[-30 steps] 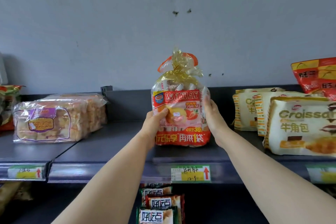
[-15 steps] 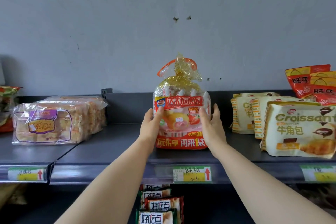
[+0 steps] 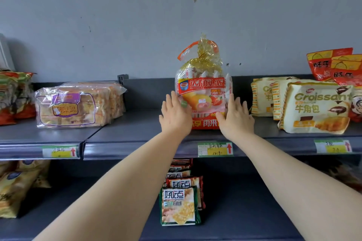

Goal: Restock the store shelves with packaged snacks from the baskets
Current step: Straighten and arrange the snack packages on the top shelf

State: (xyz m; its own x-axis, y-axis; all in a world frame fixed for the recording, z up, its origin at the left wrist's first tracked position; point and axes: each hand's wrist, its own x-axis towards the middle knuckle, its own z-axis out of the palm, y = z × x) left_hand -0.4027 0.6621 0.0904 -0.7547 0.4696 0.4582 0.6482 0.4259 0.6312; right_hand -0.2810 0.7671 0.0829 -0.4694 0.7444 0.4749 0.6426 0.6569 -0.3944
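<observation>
A red and clear bag of pies, tied at the top with gold film, stands upright on the upper grey shelf. My left hand lies with straight fingers against the bag's lower left front. My right hand lies the same way against its lower right front. Neither hand curls round the bag. The hands hide the bag's lower corners.
A clear pack of bread lies left of the bag, cream croissant packs right of it, red bags behind those. More snack bags fill the far left. Green biscuit packs stand on the lower shelf.
The bag went from held off the shelf to standing further back on it. Both hands let go of its sides and now lie flat against its front.
</observation>
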